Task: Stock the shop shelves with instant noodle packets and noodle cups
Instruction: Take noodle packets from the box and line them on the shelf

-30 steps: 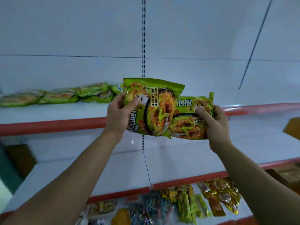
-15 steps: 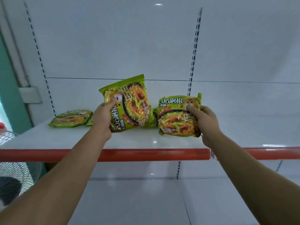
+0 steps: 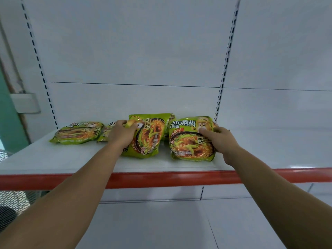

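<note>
Both of my hands hold green instant noodle packets low over the white shelf (image 3: 53, 159) with the red front edge. My left hand (image 3: 122, 133) grips the left packet (image 3: 149, 139) by its upper left corner, thumb on its face; the packet's lower edge touches the shelf. My right hand (image 3: 221, 141) pinches the right packet (image 3: 190, 141) at its upper right corner, and this packet stands tilted on the shelf. Two more green packets lie flat at the left: one (image 3: 77, 133) in full view, another (image 3: 107, 132) partly behind my left hand.
A further green packet (image 3: 169, 123) peeks out behind the two held ones. Slotted uprights (image 3: 222, 78) run up the white back panel. A wire fan guard (image 3: 12, 200) shows at the lower left, beside a teal wall (image 3: 9, 123). A lower white shelf (image 3: 143, 227) lies beneath.
Both hands moved forward and down, bringing the two packets from mid-air onto the shelf surface. The view has come closer to the shelf.
</note>
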